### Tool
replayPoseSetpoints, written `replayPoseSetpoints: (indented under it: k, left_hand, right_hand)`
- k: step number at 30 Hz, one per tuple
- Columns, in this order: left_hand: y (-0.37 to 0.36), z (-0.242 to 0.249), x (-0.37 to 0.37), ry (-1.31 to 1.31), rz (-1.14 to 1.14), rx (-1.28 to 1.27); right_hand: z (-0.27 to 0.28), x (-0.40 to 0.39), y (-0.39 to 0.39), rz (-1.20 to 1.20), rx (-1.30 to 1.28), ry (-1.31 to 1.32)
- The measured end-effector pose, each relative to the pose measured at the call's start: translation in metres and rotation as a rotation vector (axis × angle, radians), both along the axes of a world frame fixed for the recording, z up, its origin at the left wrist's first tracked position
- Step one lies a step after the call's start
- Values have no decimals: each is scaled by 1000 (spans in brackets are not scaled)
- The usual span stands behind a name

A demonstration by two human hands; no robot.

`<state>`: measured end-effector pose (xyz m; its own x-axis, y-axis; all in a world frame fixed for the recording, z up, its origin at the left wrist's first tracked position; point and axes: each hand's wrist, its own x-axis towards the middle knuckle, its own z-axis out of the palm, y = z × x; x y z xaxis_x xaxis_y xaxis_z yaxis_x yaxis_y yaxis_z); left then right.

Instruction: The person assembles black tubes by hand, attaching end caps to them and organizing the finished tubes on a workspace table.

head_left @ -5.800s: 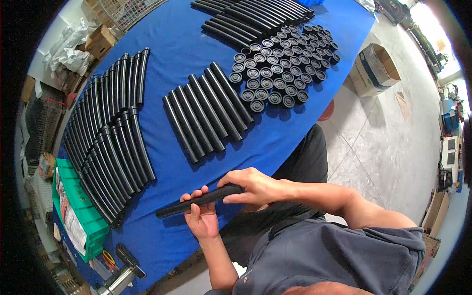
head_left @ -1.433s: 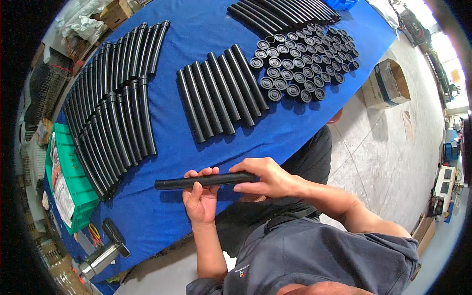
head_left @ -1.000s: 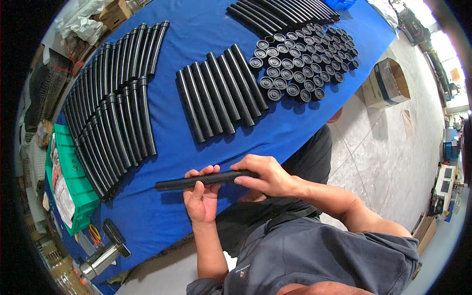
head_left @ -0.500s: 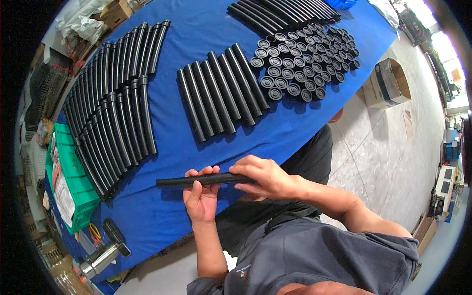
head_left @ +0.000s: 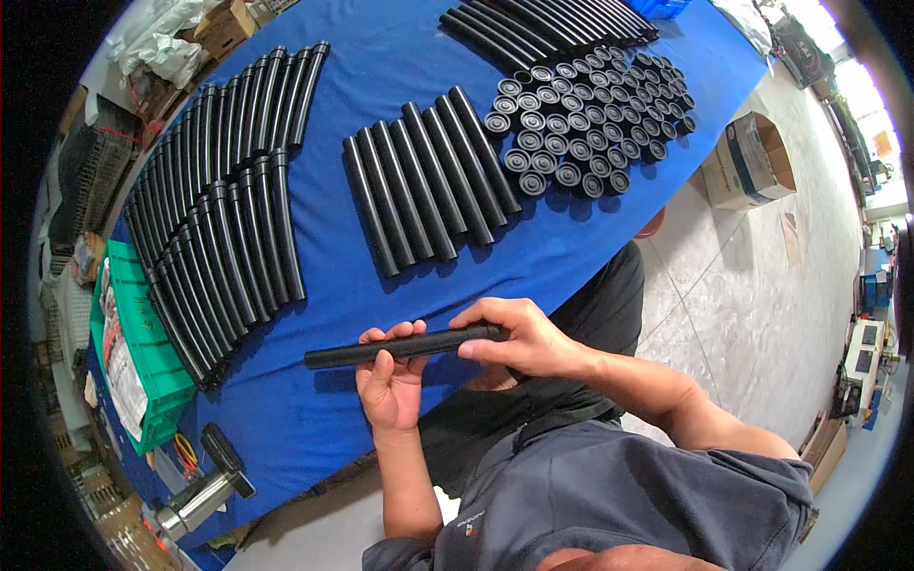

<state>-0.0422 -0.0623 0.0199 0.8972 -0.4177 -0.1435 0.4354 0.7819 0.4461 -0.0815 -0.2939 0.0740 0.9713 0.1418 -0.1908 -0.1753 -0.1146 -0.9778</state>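
A black tube (head_left: 328, 358) lies almost level above the table's near edge, held in both hands. My left hand (head_left: 392, 390) supports it from below, with the thumb on the near side and the fingertips on the far side. My right hand (head_left: 524, 338) is closed around the tube's right end, where a wider, cap-like part shows between thumb and fingers. Beyond the hands, several loose black tubes (head_left: 419, 186) lie side by side on the blue cloth (head_left: 328, 205). Many round black caps (head_left: 568, 174) with ringed faces stand clustered to their right.
Rows of black tubes with collared ends (head_left: 219, 228) cover the table's left side. More tubes (head_left: 514, 38) lie at the far edge. A green crate (head_left: 167, 395) and a metal clamp-like tool (head_left: 205, 490) are at left. A cardboard box (head_left: 752, 162) stands on the floor at right.
My right hand has shifted its grip at the tube's right end, its fingers now curled around it and more of the end showing. My left hand has hardly moved.
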Motion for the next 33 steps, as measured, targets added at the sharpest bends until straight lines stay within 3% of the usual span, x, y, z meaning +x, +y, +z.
replayPoseSetpoints:
  k: [3,6,9,10,13,14,17,18,22,23,27,28,33]
  left_hand:
    - [-1,1,-1,27,17,10]
    - [-2,3,0,58,21,13]
    - [0,-1,1,31,-7,-17]
    - [1,-2,1,12,-18,-32]
    - [1,-2,1,-24,-18,-11]
    - [0,-1,0,-9,-11,-1]
    - [0,2,1,33,4,0]
    - [1,1,1,46,3,-20]
    - [1,-1,-1,48,27,-15]
    - [0,0,-1,48,27,1]
    - [-2,4,0,68,19,-4]
    - [-1,3,0,79,15,-22]
    - [-1,0,0,38,20,-4]
  right_hand:
    - [-6,-3,3,-92,387,357]
    - [-17,-2,0,-4,-182,-446]
    - [-18,0,4,31,-327,-672]
    - [-15,-1,4,20,-254,-596]
    - [13,5,-1,63,134,271]
    - [11,6,-3,77,99,276]
    - [-12,4,4,34,-293,-659]
    - [-15,1,7,51,-359,-730]
    - [-7,2,1,27,-164,-318]
    - [7,4,0,21,30,98]
    - [-19,0,6,29,-293,-614]
    - [-22,-3,6,84,-359,-688]
    - [-11,2,1,48,-218,-397]
